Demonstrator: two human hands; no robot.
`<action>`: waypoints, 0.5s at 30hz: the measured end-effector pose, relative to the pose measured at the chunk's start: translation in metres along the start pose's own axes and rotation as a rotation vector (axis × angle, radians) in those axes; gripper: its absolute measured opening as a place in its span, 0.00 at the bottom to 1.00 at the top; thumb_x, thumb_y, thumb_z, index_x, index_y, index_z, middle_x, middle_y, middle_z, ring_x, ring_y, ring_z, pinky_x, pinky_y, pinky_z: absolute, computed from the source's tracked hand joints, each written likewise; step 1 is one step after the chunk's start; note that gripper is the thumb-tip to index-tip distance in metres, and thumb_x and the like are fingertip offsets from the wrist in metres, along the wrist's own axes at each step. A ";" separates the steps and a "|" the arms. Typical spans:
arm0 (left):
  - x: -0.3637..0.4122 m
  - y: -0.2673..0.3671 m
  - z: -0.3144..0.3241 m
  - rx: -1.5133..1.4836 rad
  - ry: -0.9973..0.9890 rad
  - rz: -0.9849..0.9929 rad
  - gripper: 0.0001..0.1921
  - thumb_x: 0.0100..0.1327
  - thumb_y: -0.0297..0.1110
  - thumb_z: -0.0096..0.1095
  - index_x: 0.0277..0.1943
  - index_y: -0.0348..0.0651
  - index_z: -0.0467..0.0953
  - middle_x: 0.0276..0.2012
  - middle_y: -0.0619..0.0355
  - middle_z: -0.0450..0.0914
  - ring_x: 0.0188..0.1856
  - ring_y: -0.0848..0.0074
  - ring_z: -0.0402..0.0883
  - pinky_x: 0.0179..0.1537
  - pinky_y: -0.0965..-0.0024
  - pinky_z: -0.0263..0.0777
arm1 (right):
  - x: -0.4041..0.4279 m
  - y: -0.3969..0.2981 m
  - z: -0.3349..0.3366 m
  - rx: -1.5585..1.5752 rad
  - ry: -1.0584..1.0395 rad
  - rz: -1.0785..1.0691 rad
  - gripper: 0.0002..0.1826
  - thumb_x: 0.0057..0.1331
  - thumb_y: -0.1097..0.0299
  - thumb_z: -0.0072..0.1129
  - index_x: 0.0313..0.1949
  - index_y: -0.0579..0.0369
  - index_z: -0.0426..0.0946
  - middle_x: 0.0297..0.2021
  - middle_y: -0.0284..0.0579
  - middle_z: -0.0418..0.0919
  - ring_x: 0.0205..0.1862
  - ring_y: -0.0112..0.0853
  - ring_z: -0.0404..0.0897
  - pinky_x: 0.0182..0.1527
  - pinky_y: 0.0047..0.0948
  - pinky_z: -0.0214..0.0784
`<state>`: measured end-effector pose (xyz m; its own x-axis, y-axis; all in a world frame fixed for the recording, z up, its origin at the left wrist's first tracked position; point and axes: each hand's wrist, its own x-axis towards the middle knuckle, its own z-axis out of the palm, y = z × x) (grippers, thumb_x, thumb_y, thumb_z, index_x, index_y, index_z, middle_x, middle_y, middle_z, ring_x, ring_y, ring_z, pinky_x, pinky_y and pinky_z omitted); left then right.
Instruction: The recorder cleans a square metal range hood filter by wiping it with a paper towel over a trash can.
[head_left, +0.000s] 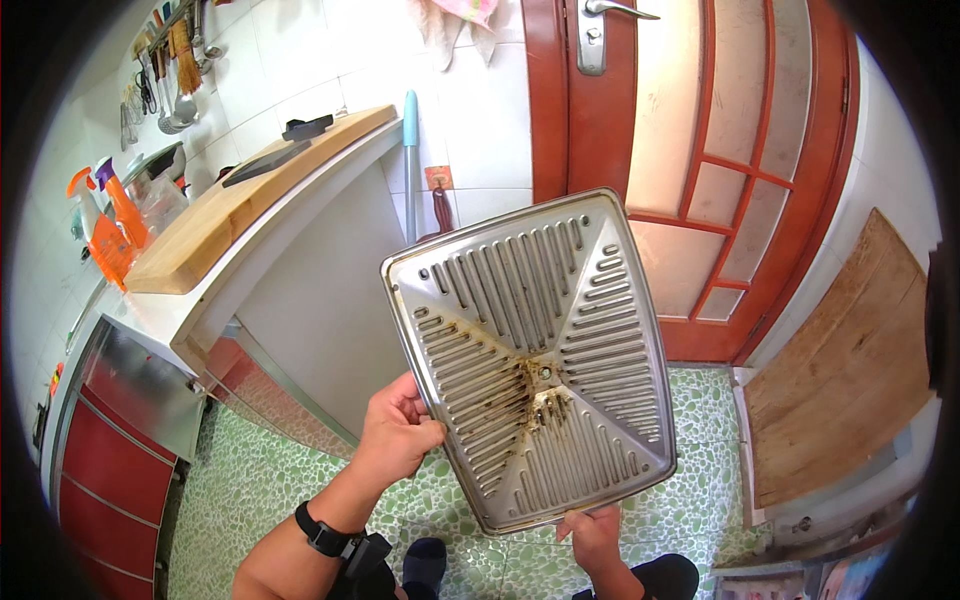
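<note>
Before me I hold up a slotted metal range hood filter (604, 352), tilted with its ribbed face towards me. Brown grease stains it around the screw at its centre and along the slots on the left. My left hand (401, 431) grips its left rim, thumb on the near face. At the bottom rim, my right hand (594, 536) pinches the edge, its fingers partly hidden behind the metal. A black band (330, 536) is on my left wrist.
On the left, a counter (217, 307) carries a thick wooden cutting board (217, 232) and orange spray bottles (105, 232). A blue-topped pole (410, 172) leans at the wall beside a red-framed door (600, 127). A wooden panel (840, 367) stands right, above green pebble-patterned floor (277, 480).
</note>
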<state>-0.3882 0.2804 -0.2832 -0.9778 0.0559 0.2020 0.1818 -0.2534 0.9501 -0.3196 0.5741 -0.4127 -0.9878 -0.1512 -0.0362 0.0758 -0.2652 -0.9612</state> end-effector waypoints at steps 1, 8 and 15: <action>0.000 0.000 0.002 -0.010 -0.008 0.003 0.32 0.53 0.07 0.51 0.64 0.30 0.73 0.53 0.55 0.85 0.51 0.77 0.85 0.50 0.74 0.78 | 0.000 0.001 0.000 0.013 -0.010 -0.002 0.12 0.64 0.75 0.52 0.23 0.62 0.78 0.21 0.40 0.80 0.25 0.26 0.77 0.32 0.29 0.69; 0.002 -0.004 0.004 -0.028 0.010 -0.009 0.30 0.53 0.10 0.55 0.61 0.33 0.75 0.47 0.61 0.85 0.45 0.83 0.83 0.45 0.77 0.76 | 0.001 -0.001 0.004 0.042 0.055 0.015 0.10 0.66 0.75 0.52 0.27 0.63 0.78 0.22 0.40 0.80 0.25 0.26 0.77 0.32 0.29 0.71; 0.015 -0.023 -0.004 -0.058 0.046 -0.021 0.28 0.55 0.10 0.54 0.61 0.32 0.75 0.50 0.56 0.85 0.49 0.78 0.84 0.50 0.75 0.77 | 0.006 0.010 0.006 0.074 0.123 -0.016 0.08 0.65 0.76 0.54 0.28 0.63 0.79 0.22 0.40 0.80 0.25 0.26 0.77 0.32 0.29 0.72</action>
<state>-0.4080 0.2829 -0.3033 -0.9853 0.0178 0.1701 0.1564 -0.3080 0.9384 -0.3237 0.5644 -0.4213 -0.9979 -0.0300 -0.0583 0.0650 -0.3366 -0.9394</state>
